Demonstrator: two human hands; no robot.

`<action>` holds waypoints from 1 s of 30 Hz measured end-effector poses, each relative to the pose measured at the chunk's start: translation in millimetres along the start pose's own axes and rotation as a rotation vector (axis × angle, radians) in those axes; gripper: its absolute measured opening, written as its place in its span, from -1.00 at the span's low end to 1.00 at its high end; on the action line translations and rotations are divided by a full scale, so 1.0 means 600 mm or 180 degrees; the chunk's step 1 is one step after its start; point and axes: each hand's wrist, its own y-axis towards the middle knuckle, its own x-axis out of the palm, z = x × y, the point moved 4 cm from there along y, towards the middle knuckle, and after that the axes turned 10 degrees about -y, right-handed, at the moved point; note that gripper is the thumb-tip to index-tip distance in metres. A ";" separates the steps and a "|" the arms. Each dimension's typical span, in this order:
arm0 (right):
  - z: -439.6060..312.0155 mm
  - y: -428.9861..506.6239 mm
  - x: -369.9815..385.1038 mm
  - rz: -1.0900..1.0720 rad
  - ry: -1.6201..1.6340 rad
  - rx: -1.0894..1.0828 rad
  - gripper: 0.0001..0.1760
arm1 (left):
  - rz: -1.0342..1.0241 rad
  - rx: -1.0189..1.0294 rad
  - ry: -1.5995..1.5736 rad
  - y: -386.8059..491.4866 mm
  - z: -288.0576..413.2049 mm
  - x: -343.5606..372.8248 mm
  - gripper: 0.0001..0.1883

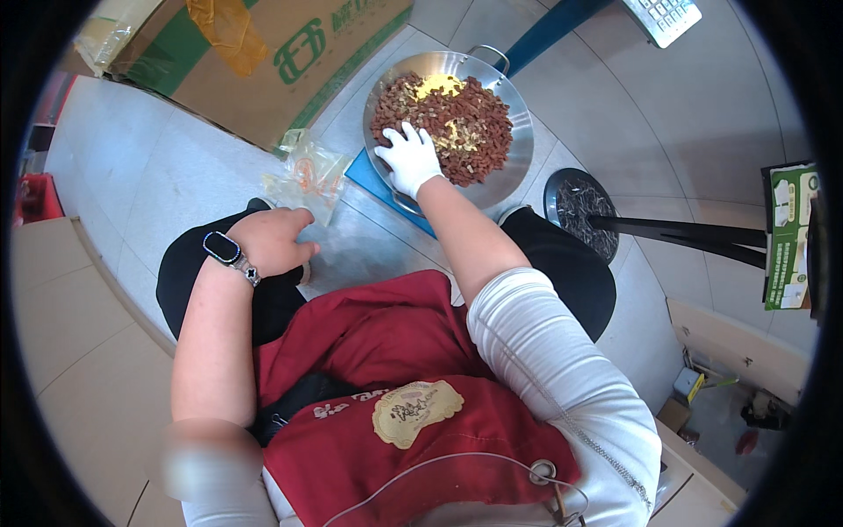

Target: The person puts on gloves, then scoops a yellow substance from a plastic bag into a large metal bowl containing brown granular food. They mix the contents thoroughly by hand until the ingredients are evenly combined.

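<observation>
A wide metal pan [517, 148] with two loop handles stands on a blue platform scale [369, 174]. It holds a heap of small brown pieces [471, 168], with lighter bits among them and yellow patches [440, 85] near the far side and middle. My right hand [411, 157], in a white glove, lies with spread fingers on the left part of the heap; its fingertips touch the pieces. My left hand [273, 240] is bare, wears a smart band [222, 248] at the wrist, and rests over my left knee with nothing seen in it.
A large cardboard box [263, 85] stands beyond the pan to the left. A crumpled clear plastic bag [309, 178] lies between them. The scale's column [550, 33] carries a keypad [665, 16]. At right, a round-based stand [579, 214] bears a green printed panel [789, 237].
</observation>
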 end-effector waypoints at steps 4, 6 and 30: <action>0.022 -0.025 -0.011 -0.0026 -0.0442 -0.0457 -0.73 | 0.0067 0.0051 0.0105 0.004 -0.007 0.007 -0.52; 0.046 -0.033 -0.004 0.0089 -0.0554 -0.0567 -0.77 | -0.0021 0.0096 0.0285 0.014 0.002 0.014 -0.54; 0.216 0.011 0.025 0.1065 0.1068 0.1443 -0.51 | 0.0041 0.1367 -0.0199 0.235 0.112 0.208 -0.30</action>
